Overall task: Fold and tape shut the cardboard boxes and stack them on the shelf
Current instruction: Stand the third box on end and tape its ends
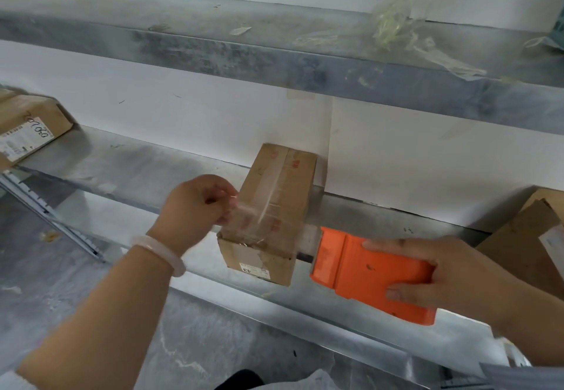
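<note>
Grey metal shelf (137,169): taped box (274,194) centre, labelled box (27,127) far left, third box (525,237) right.

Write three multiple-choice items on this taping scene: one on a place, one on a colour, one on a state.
1. Where does the small brown cardboard box being taped stand?
A. on the grey metal shelf
B. on the floor
C. on a chair

2. What colour is the plastic tape dispenser in the right hand?
A. blue
B. orange
C. green

3. What is the left hand doing?
A. hanging idle
B. pinching the clear tape at the box's left side
C. gripping the dispenser

Key: 1 A, the box's base rests on the shelf surface. 2 B, the dispenser's body is plainly orange. 3 B, the fingers and thumb pinch the tape end beside the box.
</note>
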Available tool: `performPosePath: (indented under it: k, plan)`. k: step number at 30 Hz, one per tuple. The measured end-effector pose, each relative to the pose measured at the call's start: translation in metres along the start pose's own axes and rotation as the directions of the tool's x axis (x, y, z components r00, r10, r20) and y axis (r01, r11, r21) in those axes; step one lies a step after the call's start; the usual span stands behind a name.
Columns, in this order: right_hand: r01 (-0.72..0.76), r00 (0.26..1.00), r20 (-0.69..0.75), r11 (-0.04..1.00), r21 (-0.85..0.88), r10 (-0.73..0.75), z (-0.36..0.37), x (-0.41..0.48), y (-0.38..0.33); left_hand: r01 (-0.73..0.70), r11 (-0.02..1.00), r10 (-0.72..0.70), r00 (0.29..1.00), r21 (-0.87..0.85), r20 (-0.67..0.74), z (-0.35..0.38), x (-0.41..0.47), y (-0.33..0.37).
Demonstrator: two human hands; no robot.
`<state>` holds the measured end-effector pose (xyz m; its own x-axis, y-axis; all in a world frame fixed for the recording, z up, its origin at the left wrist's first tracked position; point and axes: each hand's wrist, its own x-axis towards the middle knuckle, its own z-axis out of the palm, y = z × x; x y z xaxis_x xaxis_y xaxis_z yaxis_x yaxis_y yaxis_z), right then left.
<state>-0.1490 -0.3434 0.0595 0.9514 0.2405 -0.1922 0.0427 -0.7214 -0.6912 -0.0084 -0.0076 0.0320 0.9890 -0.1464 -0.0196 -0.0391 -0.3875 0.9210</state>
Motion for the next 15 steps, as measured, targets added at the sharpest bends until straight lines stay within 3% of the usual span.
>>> performPosePath:
  k: [4, 9, 15]
  plan:
    - [-0.02, 0.999, 0.043, 1.0, -0.004, 0.02, -0.003, -0.004, 0.002, 0.044, 0.998, -0.045, 0.998, 0.033, 0.033, -0.021, 0.0, -0.016]
    - [-0.02, 0.996, 0.082, 0.998, -0.06, 0.025, 0.008, 0.008, 0.001, 0.027, 0.993, -0.02, 0.998, 0.119, -0.06, -0.014, -0.003, -0.043]
    - [-0.045, 0.997, 0.066, 0.997, -0.068, 0.049, 0.017, 0.017, 0.012, -0.016, 0.985, 0.027, 0.998, 0.173, -0.061, -0.006, 0.001, -0.068]
